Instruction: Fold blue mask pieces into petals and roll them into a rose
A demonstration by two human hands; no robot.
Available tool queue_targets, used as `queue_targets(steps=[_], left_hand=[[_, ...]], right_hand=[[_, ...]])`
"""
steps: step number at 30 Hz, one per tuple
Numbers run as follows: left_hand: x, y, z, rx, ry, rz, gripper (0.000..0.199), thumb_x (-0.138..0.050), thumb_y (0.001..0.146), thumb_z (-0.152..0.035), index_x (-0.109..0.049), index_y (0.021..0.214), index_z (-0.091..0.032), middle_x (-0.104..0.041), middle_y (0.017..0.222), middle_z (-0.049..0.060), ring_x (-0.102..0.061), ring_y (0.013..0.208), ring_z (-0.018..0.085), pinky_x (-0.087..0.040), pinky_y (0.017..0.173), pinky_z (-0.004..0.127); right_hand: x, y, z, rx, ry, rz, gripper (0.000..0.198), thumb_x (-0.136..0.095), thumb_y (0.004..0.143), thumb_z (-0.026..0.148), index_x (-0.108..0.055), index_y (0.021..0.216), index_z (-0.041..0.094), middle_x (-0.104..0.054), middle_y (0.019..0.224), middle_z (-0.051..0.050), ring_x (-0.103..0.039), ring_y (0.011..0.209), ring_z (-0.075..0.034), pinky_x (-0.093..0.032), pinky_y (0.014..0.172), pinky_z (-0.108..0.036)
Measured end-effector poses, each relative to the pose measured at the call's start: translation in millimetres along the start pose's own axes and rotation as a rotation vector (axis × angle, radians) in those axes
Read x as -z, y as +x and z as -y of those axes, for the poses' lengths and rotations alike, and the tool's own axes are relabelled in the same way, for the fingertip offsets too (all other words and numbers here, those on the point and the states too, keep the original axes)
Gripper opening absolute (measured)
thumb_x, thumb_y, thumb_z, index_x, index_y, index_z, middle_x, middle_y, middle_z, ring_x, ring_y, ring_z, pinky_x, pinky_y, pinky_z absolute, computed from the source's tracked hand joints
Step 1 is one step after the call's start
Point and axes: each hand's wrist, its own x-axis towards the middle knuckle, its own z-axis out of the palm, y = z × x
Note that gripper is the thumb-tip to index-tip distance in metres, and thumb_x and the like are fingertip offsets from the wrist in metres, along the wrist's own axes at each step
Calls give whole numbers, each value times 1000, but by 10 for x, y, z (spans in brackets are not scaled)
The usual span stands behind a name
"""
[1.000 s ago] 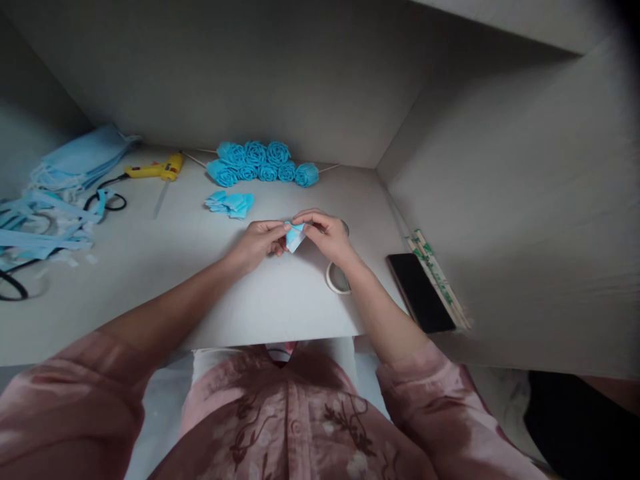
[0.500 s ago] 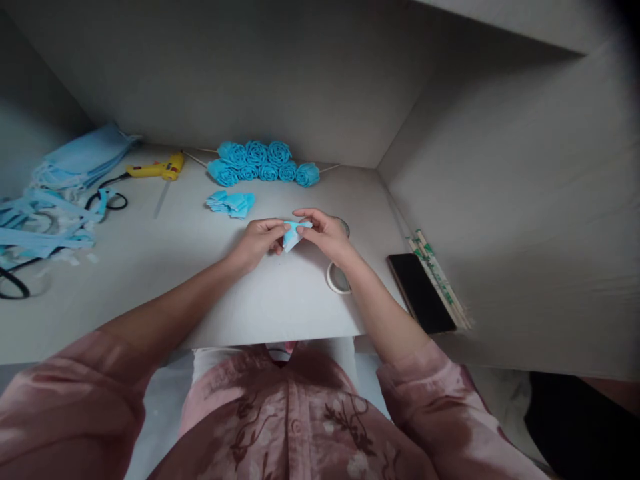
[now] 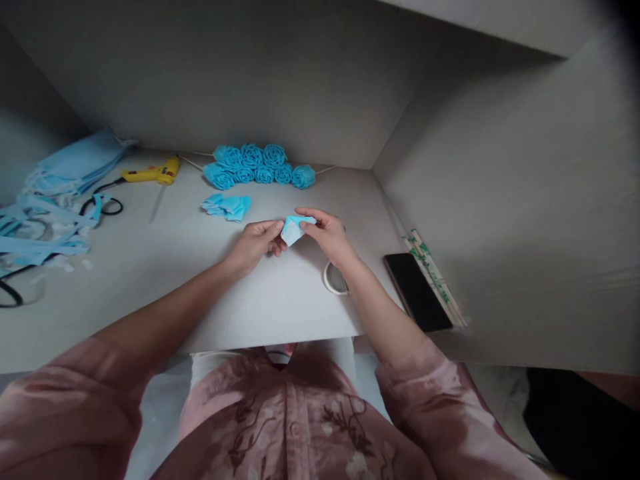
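Between my hands, above the tabletop, is a small folded piece of blue and white mask fabric (image 3: 293, 231). My left hand (image 3: 259, 243) pinches its left edge between thumb and fingers. On the other side, my right hand (image 3: 326, 235) grips its upper right part, thumb in front and fingers behind. Just beyond my left hand lies a small heap of folded blue fabric pieces (image 3: 226, 207). A white roll of tape (image 3: 335, 279) rests under my right wrist, partly hidden by it.
Several blue fabric roses (image 3: 253, 165) on sticks lie along the back wall. To the left are a yellow glue gun (image 3: 151, 173), a stack of blue masks (image 3: 80, 160) and cut strips (image 3: 45, 227). A black phone (image 3: 417, 292) and wrapped sticks (image 3: 436, 277) lie at right.
The folded fabric piece has turned between my fingers and shows more of its white face. My right hand has shifted slightly away from the left. The whole view has moved a little.
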Motion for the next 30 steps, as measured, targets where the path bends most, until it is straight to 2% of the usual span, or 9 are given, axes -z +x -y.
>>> queue_targets(steps=[13,20,30], left_hand=[[-27,-3,-33,24,66,-57,33,-72,75,-47,-65,73,-15,-60,57,0,-50,44,8,-32,44,21],[-33,-5,-26,11,73,-68,36,-74,71,-48,-61,68,-16,-57,53,-2,-48,42,7,-32,44,21],[-54,-15,-44,4,72,-72,35,-75,71,-46,-56,67,-17,-55,52,-4,-47,42,7,-32,44,21]], right_hand=[[-24,-16,9,15,-41,37,36,-67,77,34,-73,111,23,-67,76,1,-58,67,-12,-50,73,-30],[-17,-29,-25,32,-75,68,36,-67,79,36,-72,113,25,-66,75,2,-59,67,-12,-51,74,-30],[-40,-38,-7,52,-16,125,37,-68,77,36,-72,112,24,-71,89,-1,-62,75,-13,-52,77,-28]])
